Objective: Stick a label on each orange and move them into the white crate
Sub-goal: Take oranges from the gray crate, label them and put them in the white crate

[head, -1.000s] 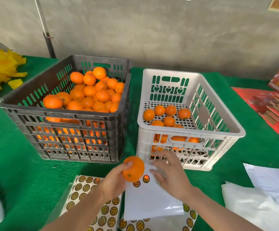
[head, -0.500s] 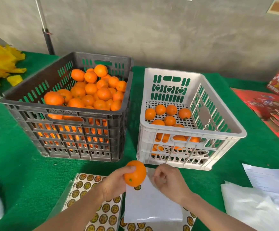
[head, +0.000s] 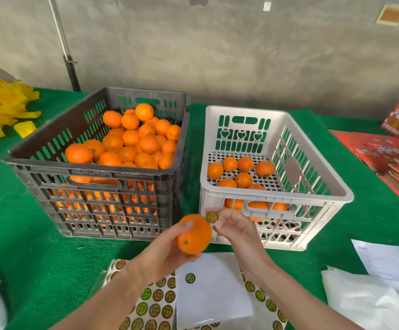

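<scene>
The left hand point(head: 167, 251) holds the orange point(head: 194, 234) higher now, fingers curled round it from the left, near the front of the two crates. The right hand point(head: 236, 228) has come up from the white backing sheet point(head: 208, 294) with a round label point(head: 212, 217) pinched at its fingertips, just beside the orange's upper right. Peeling looks done and sticking comes next, with the white crate point(head: 246, 110) just behind.
</scene>
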`<state>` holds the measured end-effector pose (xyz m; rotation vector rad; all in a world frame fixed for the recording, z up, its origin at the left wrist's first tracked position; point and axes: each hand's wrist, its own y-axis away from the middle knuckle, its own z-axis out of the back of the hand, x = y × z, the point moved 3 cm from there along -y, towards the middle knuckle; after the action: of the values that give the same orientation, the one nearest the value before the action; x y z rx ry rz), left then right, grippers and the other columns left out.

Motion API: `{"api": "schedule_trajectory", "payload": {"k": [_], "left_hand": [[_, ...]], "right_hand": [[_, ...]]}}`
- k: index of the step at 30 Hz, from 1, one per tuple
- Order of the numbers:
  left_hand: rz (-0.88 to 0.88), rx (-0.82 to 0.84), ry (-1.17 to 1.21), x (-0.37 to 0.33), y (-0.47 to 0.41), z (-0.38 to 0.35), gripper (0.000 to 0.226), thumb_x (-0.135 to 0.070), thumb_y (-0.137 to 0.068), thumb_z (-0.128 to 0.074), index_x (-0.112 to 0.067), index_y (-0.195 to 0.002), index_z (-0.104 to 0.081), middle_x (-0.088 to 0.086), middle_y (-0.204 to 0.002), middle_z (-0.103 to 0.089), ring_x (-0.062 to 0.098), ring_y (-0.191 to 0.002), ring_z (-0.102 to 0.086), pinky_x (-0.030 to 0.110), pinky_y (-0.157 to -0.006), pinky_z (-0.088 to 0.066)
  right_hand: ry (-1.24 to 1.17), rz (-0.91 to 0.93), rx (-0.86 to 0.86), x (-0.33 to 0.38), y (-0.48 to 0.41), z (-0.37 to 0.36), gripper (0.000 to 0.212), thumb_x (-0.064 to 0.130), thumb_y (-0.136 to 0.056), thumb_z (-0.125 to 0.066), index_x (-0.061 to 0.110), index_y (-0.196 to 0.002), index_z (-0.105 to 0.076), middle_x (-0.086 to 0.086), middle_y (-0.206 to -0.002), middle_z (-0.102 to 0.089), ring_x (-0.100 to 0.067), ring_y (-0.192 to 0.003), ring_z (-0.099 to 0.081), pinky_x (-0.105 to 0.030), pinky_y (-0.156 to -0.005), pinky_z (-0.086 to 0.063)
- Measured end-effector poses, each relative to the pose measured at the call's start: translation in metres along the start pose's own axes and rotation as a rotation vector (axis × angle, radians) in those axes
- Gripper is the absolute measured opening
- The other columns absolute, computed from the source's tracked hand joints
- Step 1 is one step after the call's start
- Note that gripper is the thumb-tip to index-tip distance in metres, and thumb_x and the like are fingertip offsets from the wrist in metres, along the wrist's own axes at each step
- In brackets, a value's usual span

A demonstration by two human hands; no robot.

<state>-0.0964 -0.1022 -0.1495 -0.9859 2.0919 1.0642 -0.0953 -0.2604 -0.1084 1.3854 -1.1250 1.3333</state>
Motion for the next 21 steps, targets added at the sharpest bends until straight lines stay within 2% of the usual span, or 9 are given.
{"api": "schedule_trajectory", "payload": {"k": [1, 2, 4, 7, 10, 13, 15, 18, 21], "left_hand": [[0.044, 0.008, 0.083, -0.001, 0.001, -0.005, 0.085, -0.05, -0.052, -0.087, -0.013, -0.121, -0.055, 0.014, -0.09, -0.071, 0.023, -0.073, -0.063, 0.029, -0.063, -0.051], [0.083, 0.016, 0.156, -0.003, 0.001, -0.01, 0.077, -0.052, -0.063, -0.079, -0.012, -0.123, -0.053, 0.015, -0.091, -0.07, 0.023, -0.071, -0.063, 0.028, -0.06, -0.052], [0.117, 0.026, 0.238, -0.007, 0.001, -0.017, 0.075, -0.058, -0.07, -0.065, -0.011, -0.127, -0.052, 0.017, -0.101, -0.069, 0.023, -0.075, -0.066, 0.028, -0.063, -0.057], [0.015, 0.061, 0.179, -0.011, 0.003, -0.021, 0.086, -0.067, -0.069, -0.064, -0.014, -0.135, -0.049, 0.015, -0.129, -0.06, 0.027, -0.114, -0.061, 0.04, -0.096, -0.05], [-0.077, 0.052, 0.212, -0.015, 0.004, -0.021, 0.094, -0.041, -0.056, -0.089, -0.016, -0.136, -0.047, 0.016, -0.131, -0.058, 0.03, -0.115, -0.061, 0.042, -0.09, -0.053], [-0.063, -0.023, 0.286, -0.019, 0.001, -0.021, 0.07, -0.039, -0.072, -0.072, -0.014, -0.133, -0.051, 0.016, -0.128, -0.059, 0.029, -0.107, -0.062, 0.04, -0.084, -0.054], [-0.05, -0.058, 0.3, -0.019, 0.0, -0.022, 0.062, -0.038, -0.075, -0.065, -0.014, -0.131, -0.053, 0.015, -0.126, -0.059, 0.029, -0.106, -0.06, 0.039, -0.085, -0.053], [-0.041, -0.063, 0.323, -0.017, -0.001, -0.026, 0.059, -0.036, -0.073, -0.067, -0.011, -0.126, -0.057, 0.016, -0.118, -0.065, 0.03, -0.106, -0.06, 0.041, -0.086, -0.052], [-0.05, -0.053, 0.346, -0.014, -0.001, -0.028, 0.059, -0.036, -0.074, -0.066, -0.01, -0.127, -0.057, 0.015, -0.118, -0.066, 0.03, -0.109, -0.061, 0.043, -0.092, -0.05]], "right_hand": [[0.02, 0.02, 0.055, 0.002, -0.001, -0.003, 0.018, 0.022, -0.076, -0.068, 0.032, -0.09, -0.062, 0.007, -0.116, -0.066, -0.012, -0.115, -0.057, -0.033, -0.091, -0.046], [0.047, 0.031, 0.109, 0.003, -0.001, -0.005, 0.037, 0.023, -0.072, -0.07, 0.032, -0.105, -0.056, 0.009, -0.121, -0.063, -0.009, -0.119, -0.054, -0.035, -0.095, -0.045], [0.134, 0.048, 0.138, 0.004, 0.0, -0.008, 0.064, 0.022, -0.068, -0.074, 0.033, -0.122, -0.042, 0.012, -0.128, -0.058, -0.007, -0.123, -0.05, -0.037, -0.098, -0.045], [0.139, 0.025, -0.011, 0.004, -0.001, -0.007, 0.074, 0.021, -0.066, -0.083, 0.037, -0.124, -0.039, 0.01, -0.122, -0.062, -0.011, -0.114, -0.057, -0.04, -0.096, -0.048], [0.052, -0.005, -0.076, 0.006, 0.0, -0.006, 0.06, 0.021, -0.071, -0.081, 0.032, -0.118, -0.047, 0.009, -0.117, -0.064, -0.012, -0.105, -0.062, -0.037, -0.088, -0.053], [-0.103, -0.024, -0.115, 0.011, 0.003, -0.007, 0.023, 0.033, -0.074, -0.07, 0.022, -0.093, -0.065, 0.009, -0.1, -0.07, -0.007, -0.097, -0.064, -0.024, -0.08, -0.051], [-0.158, -0.07, -0.147, 0.01, 0.003, -0.009, 0.009, 0.027, -0.08, -0.068, 0.02, -0.083, -0.072, 0.006, -0.098, -0.072, -0.011, -0.098, -0.064, -0.024, -0.081, -0.047], [-0.169, -0.082, -0.183, 0.011, 0.003, -0.014, 0.016, 0.018, -0.081, -0.07, 0.02, -0.066, -0.074, 0.007, -0.101, -0.071, -0.012, -0.1, -0.063, -0.02, -0.073, -0.048], [-0.145, -0.054, -0.226, 0.012, 0.003, -0.015, 0.021, 0.015, -0.081, -0.07, 0.019, -0.061, -0.072, 0.007, -0.102, -0.069, -0.011, -0.1, -0.062, -0.017, -0.069, -0.047]]}}
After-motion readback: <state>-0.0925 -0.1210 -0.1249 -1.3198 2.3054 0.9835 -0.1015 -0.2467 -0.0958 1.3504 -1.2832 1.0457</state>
